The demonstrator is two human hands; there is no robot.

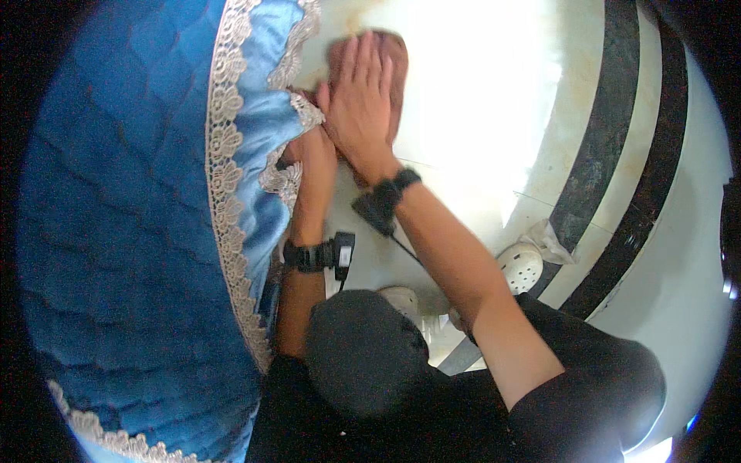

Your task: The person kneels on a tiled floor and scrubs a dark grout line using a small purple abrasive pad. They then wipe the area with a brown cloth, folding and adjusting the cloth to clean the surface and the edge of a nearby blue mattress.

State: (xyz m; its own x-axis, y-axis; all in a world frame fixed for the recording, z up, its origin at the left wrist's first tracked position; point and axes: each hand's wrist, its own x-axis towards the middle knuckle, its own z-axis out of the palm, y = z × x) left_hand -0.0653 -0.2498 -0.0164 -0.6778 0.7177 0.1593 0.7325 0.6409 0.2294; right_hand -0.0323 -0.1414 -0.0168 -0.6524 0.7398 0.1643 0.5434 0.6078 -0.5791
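My right hand [361, 108] lies flat with its fingers stretched out on a brown, rounded item [398, 62] on the pale floor. That item is blurred, and I cannot make out its kind. Close beside it, my left hand [315, 150] reaches along the bed's edge. Ruffled blue fabric with lace trim [297, 116] covers most of its fingers, so their grip is hidden. Each wrist wears a black strap with a small black device.
A blue quilted bedspread [131, 193] with cream lace fills the left. Shiny pale floor tiles [478, 100] spread to the right, crossed by dark bands [594, 131]. Below are white clogs [522, 268], with a whitish crumpled cloth [552, 241] beside one, and my dark-clothed knee [363, 355].
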